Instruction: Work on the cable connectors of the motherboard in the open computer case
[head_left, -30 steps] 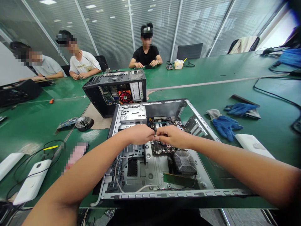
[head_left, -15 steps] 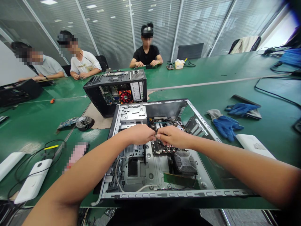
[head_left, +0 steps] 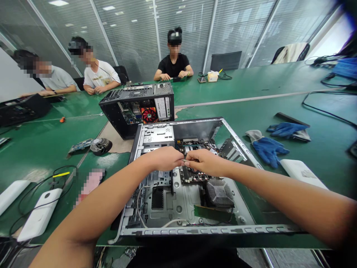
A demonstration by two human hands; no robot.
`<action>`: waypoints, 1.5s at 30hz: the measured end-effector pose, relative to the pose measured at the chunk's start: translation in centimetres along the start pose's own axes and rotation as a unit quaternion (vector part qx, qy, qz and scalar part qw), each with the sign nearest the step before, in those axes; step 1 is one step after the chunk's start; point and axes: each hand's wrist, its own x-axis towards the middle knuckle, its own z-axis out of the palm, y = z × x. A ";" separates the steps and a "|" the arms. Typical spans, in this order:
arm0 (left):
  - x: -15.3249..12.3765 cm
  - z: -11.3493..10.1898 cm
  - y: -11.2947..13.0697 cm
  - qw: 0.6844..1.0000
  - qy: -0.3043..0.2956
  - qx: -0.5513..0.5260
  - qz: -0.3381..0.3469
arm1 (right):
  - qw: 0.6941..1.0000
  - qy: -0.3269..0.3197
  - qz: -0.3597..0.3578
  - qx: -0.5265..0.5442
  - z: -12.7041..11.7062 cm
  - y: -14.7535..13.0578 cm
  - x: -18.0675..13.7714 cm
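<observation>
My left hand (head_left: 169, 158) and my right hand (head_left: 205, 161) meet fingertip to fingertip over an open computer case (head_left: 131, 149) lying on its side. Both are closed in a pinch. A small pale piece shows between the fingertips, too small to name. Beneath them lies the motherboard (head_left: 192, 176), partly hidden by my hands. Nearer to me in the case rest a heatsink with its fan (head_left: 220, 191) and a green memory stick (head_left: 213, 213). A light grey cable (head_left: 139, 208) curves along the case's left side.
Behind stands a second computer case (head_left: 114, 111) with a red fan (head_left: 149, 114). Blue gloves (head_left: 269, 149) and a white power bank (head_left: 302, 172) lie right. A round cooler (head_left: 100, 146), a circuit board (head_left: 80, 146) and another white power bank (head_left: 40, 214) lie left. Co-workers sit across the table.
Both hands stay at the same spot, with only a slight shift of the fingers. The pale piece between the fingertips shows a little more now.
</observation>
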 end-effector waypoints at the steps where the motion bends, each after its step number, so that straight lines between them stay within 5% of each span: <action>1: 0.0 -0.1 0.0 1.000 -0.001 -0.002 0.000 | 1.000 -0.002 0.001 0.003 0.0 -0.1 0.0; 20: -1.2 -0.9 -0.2 0.999 -0.026 -0.036 0.015 | 0.994 -0.056 -0.027 0.087 -0.1 -0.2 0.3; 27: -1.5 -1.1 -0.5 1.000 -0.006 -0.030 0.003 | 0.998 0.024 -0.035 0.034 0.4 -0.6 0.4; 45: -1.3 -0.6 -0.2 1.000 -0.013 -0.008 -0.006 | 0.998 0.036 -0.047 0.002 0.1 -0.5 0.2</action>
